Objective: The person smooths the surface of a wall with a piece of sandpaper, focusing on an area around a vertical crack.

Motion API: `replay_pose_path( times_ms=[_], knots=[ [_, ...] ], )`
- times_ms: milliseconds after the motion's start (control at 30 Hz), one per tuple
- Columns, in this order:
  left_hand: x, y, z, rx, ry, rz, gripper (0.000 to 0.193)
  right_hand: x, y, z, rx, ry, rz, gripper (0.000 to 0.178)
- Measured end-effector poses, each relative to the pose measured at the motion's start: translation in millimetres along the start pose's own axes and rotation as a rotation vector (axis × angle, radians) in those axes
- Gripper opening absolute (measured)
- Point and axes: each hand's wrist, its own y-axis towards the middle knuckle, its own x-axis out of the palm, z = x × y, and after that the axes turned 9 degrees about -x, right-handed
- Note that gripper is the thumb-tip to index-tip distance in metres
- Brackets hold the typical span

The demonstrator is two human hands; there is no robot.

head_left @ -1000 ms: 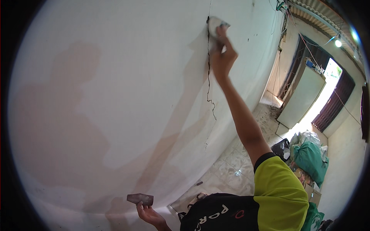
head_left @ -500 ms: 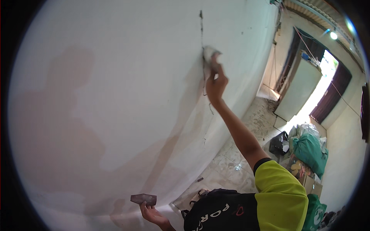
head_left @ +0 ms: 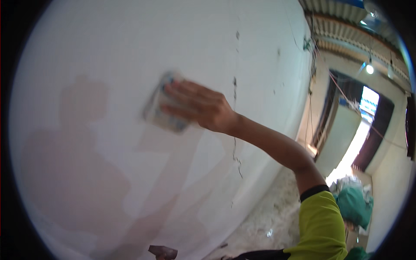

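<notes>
Pressed flat against the white wall [head_left: 130, 52], my right hand [head_left: 208, 108] holds a pale, flat sheet [head_left: 173, 123] with dark and bluish marks under its fingers. Motion blurs the sheet, so its exact kind is unclear. A thin, jagged dark crack [head_left: 235, 93] runs down the wall, passing behind my right wrist. At the lower edge, a stiff dark brown piece like a folded sheet of sandpaper [head_left: 167, 251] shows in my left hand [head_left: 160, 257]. Only a bit of that hand's fingers is visible; the rest lies below the picture.
My shadow falls on the wall at left. Tiled, dusty floor [head_left: 271, 216] lies below. At right stand a green bag [head_left: 355, 203], a pale upright panel [head_left: 340, 138] and a bright doorway. A lit bulb [head_left: 369, 69] hangs under corrugated roofing, with loose wires along the far corner.
My right hand has moved left from the crack, from holding the sheet edge-on to spreading it flat on the wall. The view has tilted up, and my left hand sits lower in it.
</notes>
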Motion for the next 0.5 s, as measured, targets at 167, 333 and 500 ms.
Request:
replay_pose_path(
  times_ms=[167, 333, 500],
  knots=[
    [-35.2, 6.9, -39.1, 0.088, -0.124, 0.043, 0.027, -26.2, 76.3, 111.5, -0.197, -0.237, -0.158, 0.052],
    [-21.1, -7.6, -9.4, 0.131, 0.025, 0.104, 0.028, -19.0, 137.1, 146.9, 0.599, -0.385, 0.144, 0.056],
    [-51.8, 49.2, -65.6, 0.243, 0.186, 0.177, 0.026, 45.4, 130.3, 30.7, -0.349, 0.009, -0.136, 0.047]
  ],
)
